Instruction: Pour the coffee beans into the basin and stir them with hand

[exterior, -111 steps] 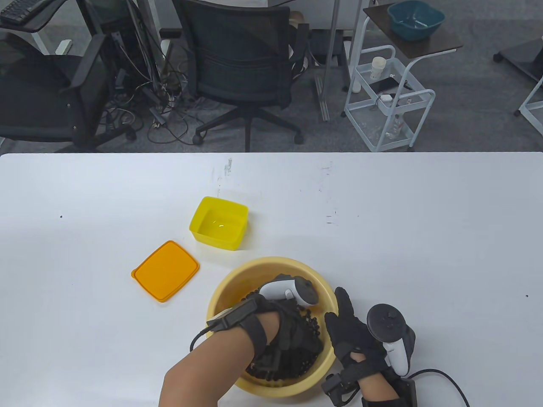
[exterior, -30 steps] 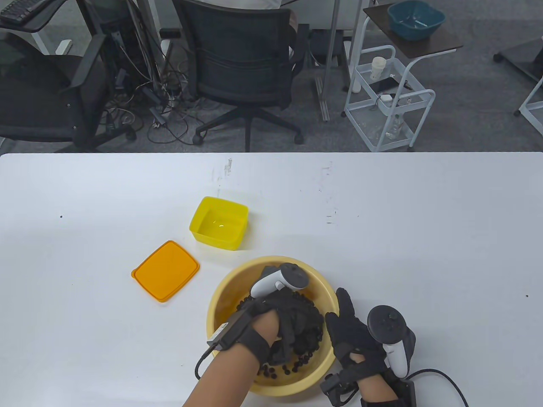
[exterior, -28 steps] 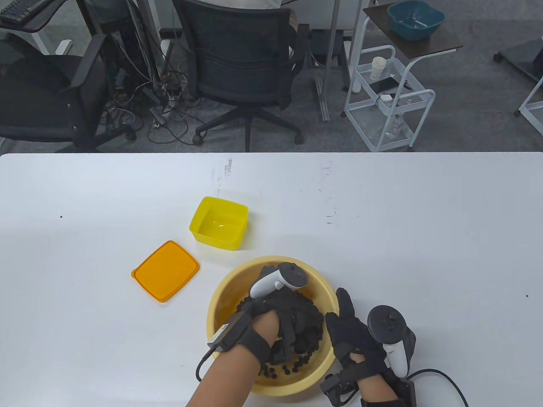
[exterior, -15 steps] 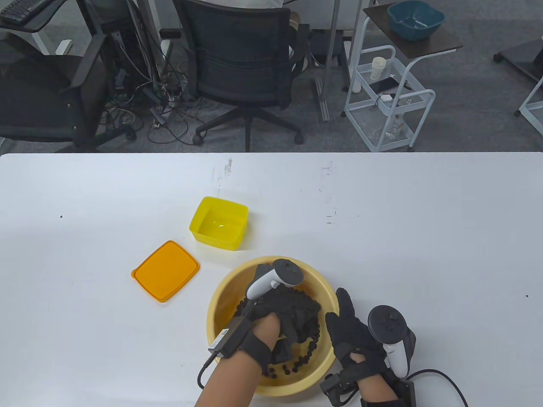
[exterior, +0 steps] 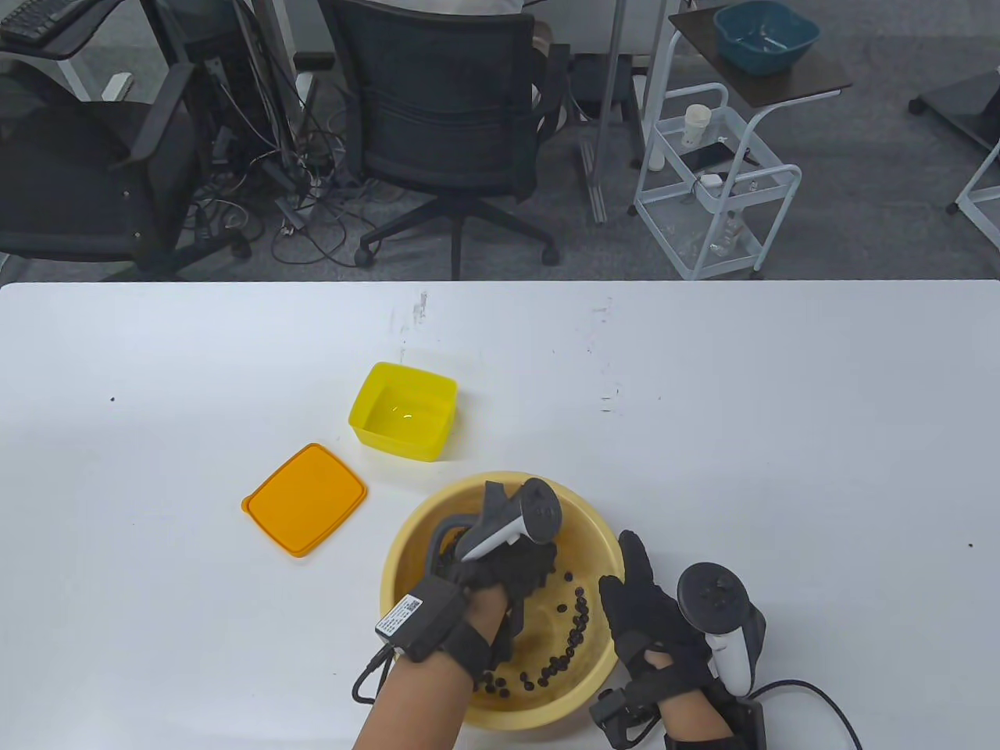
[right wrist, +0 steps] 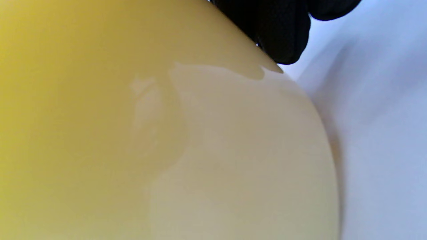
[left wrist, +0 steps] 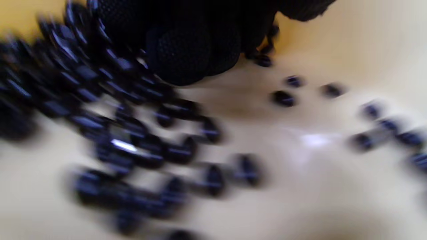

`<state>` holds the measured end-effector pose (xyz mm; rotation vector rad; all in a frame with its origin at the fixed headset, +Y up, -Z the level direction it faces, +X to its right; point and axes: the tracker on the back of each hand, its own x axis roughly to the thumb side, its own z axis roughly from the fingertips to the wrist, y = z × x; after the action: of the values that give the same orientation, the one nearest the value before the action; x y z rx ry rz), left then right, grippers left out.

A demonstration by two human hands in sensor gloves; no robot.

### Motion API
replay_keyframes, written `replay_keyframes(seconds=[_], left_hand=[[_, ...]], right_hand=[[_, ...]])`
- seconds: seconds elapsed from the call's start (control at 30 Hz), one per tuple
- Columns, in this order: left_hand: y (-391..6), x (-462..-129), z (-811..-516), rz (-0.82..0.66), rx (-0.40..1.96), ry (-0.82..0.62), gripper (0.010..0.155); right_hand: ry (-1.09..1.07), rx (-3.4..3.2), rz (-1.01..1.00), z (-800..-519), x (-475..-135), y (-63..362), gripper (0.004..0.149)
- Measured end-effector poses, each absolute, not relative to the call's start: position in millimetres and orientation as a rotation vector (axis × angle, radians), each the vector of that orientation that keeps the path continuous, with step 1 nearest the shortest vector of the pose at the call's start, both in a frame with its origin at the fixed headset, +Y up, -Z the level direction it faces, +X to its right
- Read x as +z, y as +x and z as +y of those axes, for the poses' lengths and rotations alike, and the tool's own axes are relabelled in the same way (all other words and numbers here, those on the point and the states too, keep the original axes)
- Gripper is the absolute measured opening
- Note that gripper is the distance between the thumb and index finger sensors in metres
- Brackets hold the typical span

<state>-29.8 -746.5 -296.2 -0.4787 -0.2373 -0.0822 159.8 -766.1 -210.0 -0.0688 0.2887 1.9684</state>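
Coffee beans (exterior: 564, 630) lie loose in the basin (exterior: 406, 547) on the counter, light, hard and prone to roll; left hand (exterior: 500, 570) rakes them, grip indiscernible, right hand (exterior: 644, 605) flat against the outer wall, steadying

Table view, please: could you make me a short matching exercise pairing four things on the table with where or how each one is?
Things:
1. orange lid
2. yellow box
3. coffee beans
4. right hand

States:
A. stands empty, beyond the basin
B. rests against the basin's outer wall
C. lies flat on the table, left of the basin
D. scattered inside the basin, around the left hand

Pairs: 1-C, 2-A, 3-D, 4-B
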Motion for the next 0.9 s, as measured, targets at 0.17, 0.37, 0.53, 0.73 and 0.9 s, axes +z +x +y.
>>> replay_keyframes(seconds=[0.17,0.37,0.53,0.73,0.9], left_hand=[[-20.4,-286.3,-748.3,-0.266,-0.502,-0.531,0.063],[-24.8,-278.7,-761.1,-0.223,-0.675,-0.878,0.073],[-24.8,-277.7,-762.8,-0.270,-0.420,-1.088,0.072],[-20.6,-274.7,-776.8,-0.393,0.182,-1.245,0.067],[-14.8,-281.0,-776.2,-0.427,0.541,-1.171,0.064]], right_hand=[[-0.068,1.975,0.286,-766.1,-209.8,159.8,0.065],[-0.067,1.974,0.286,-766.4,-209.8,159.7,0.065],[-0.067,1.975,0.286,-766.4,-209.8,159.7,0.065],[-0.066,1.973,0.287,-766.5,-209.9,159.7,0.065],[-0.064,1.972,0.287,-766.3,-210.0,159.6,0.065]])
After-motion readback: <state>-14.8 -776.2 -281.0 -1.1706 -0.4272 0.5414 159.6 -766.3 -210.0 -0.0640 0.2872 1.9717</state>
